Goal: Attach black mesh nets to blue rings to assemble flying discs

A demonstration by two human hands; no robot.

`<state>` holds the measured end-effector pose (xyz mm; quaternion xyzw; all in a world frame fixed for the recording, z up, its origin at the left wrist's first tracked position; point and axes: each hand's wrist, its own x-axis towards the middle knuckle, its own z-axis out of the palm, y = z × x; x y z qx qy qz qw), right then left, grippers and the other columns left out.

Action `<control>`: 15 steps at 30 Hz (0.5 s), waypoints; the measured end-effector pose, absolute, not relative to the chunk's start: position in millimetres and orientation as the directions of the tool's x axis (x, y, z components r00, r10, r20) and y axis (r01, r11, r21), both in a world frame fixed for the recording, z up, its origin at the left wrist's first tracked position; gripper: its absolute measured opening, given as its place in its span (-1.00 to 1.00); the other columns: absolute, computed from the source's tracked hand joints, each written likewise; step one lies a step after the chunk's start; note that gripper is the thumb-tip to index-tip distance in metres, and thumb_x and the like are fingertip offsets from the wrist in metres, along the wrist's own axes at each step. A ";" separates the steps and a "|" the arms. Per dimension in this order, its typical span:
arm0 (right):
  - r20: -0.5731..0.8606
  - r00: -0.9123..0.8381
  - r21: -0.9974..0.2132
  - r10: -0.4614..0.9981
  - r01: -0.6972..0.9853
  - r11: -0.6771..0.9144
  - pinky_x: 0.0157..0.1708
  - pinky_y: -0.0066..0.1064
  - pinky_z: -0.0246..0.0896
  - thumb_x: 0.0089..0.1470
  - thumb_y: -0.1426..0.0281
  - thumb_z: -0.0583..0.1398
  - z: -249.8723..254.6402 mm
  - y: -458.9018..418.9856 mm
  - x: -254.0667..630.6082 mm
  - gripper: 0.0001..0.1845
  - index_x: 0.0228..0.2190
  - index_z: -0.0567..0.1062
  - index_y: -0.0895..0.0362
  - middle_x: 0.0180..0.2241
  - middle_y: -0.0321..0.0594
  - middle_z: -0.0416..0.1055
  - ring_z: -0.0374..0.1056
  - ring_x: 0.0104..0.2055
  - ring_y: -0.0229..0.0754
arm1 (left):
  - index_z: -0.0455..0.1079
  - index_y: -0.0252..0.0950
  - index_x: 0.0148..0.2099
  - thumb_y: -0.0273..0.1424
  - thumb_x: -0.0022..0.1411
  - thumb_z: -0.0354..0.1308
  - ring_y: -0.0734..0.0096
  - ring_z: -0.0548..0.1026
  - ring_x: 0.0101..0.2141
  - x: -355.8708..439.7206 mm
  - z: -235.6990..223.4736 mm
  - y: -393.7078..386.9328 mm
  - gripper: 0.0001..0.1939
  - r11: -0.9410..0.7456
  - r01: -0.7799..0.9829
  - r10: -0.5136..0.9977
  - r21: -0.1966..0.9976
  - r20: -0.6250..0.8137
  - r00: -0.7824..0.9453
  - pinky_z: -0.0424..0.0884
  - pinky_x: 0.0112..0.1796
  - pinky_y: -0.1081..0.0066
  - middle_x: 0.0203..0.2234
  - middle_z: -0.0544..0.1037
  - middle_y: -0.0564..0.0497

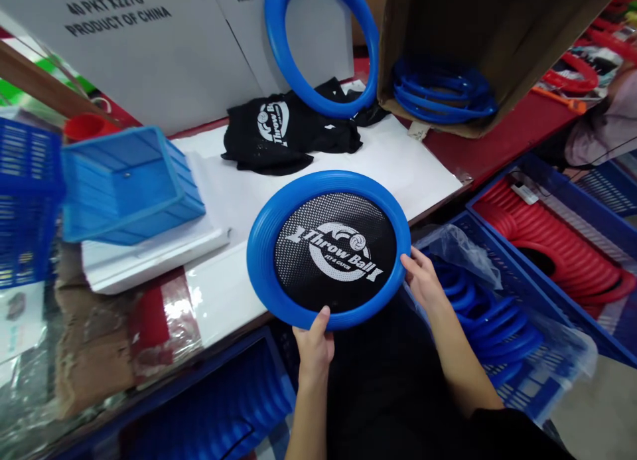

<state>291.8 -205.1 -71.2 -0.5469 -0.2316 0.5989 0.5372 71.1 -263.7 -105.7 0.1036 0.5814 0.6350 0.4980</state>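
Note:
A blue ring paddle (259, 254) with a black mesh centre printed "Throw Ball" is held up in front of me, over the table's near edge. My left hand (314, 340) grips its bottom rim, thumb on top and fingers underneath. At the lower right rim, my right hand (422, 274) pinches the edge. Behind it, black mesh pieces (293, 128) with the same white print lie in a pile on the white sheet. An empty blue ring (279, 42) leans upright against a white carton, its lower part over the fabric.
A tilted carton (522, 62) at the back right holds blue rings (442, 91). A light-blue bin (124, 188) sits at left. Crates to my right hold blue rings (488, 320) and red rings (562, 247). More blue rings (213, 413) fill a crate below the table.

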 end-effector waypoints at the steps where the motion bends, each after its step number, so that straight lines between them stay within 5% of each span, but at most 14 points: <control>1: -0.409 0.128 -0.863 0.903 -0.377 -0.338 -0.37 -0.36 0.31 -0.21 0.01 0.56 -72.7 -205.4 296.9 -0.39 -0.19 0.62 0.08 -0.37 -0.27 0.57 0.43 -0.38 -0.18 | 0.58 -0.22 0.01 -0.34 -0.21 0.55 0.15 0.68 -0.14 65.4 -108.9 -263.7 -0.36 0.183 -0.506 0.756 0.843 -0.450 -0.475 0.61 -0.06 0.28 -0.16 0.71 -0.04; 6: -0.369 0.177 -0.874 0.913 -0.401 -0.275 -0.31 -0.33 0.34 -0.28 0.02 0.57 -85.3 -206.2 295.0 -0.41 -0.25 0.64 0.08 -0.33 -0.24 0.59 0.43 -0.34 -0.16 | 0.56 -0.20 0.08 -0.33 -0.30 0.57 0.18 0.68 -0.17 45.0 -118.7 -259.7 -0.23 0.181 -0.453 0.769 0.873 -0.413 -0.488 0.61 -0.04 0.26 -0.10 0.71 -0.06; 10: -0.367 0.183 -0.884 0.912 -0.375 -0.280 -0.27 -0.31 0.37 -0.22 -0.02 0.55 -99.8 -207.3 286.3 -0.42 -0.24 0.64 0.08 -0.33 -0.22 0.59 0.43 -0.34 -0.16 | 0.58 -0.25 0.00 -0.26 -0.27 0.58 0.15 0.68 -0.20 38.4 -121.3 -261.7 -0.31 0.177 -0.385 0.785 0.906 -0.366 -0.499 0.61 -0.01 0.19 -0.19 0.70 -0.07; 13: -0.329 0.152 -0.923 0.932 -0.259 -0.283 -0.05 -0.19 0.46 -0.15 -0.02 0.53 -96.9 -210.5 300.3 -0.33 -0.07 0.61 0.04 -0.15 -0.14 0.64 0.54 -0.12 -0.01 | 0.60 -0.29 -0.15 -0.26 -0.28 0.61 0.11 0.69 -0.23 27.2 -114.7 -272.8 -0.43 0.181 -0.189 0.803 0.965 -0.256 -0.538 0.61 0.02 0.12 -0.30 0.70 -0.07; 15: -0.131 0.233 -0.990 0.964 -0.083 -0.114 0.17 -0.05 0.40 0.00 0.04 0.49 -76.2 -216.2 318.5 -0.32 0.10 0.54 -0.01 0.08 -0.09 0.58 0.51 0.12 0.08 | 0.61 -0.30 -0.30 -0.32 -0.37 0.65 0.05 0.69 -0.28 16.3 -100.0 -280.4 -0.50 0.173 -0.052 0.826 0.984 -0.174 -0.535 0.64 -0.02 0.10 -0.41 0.68 -0.07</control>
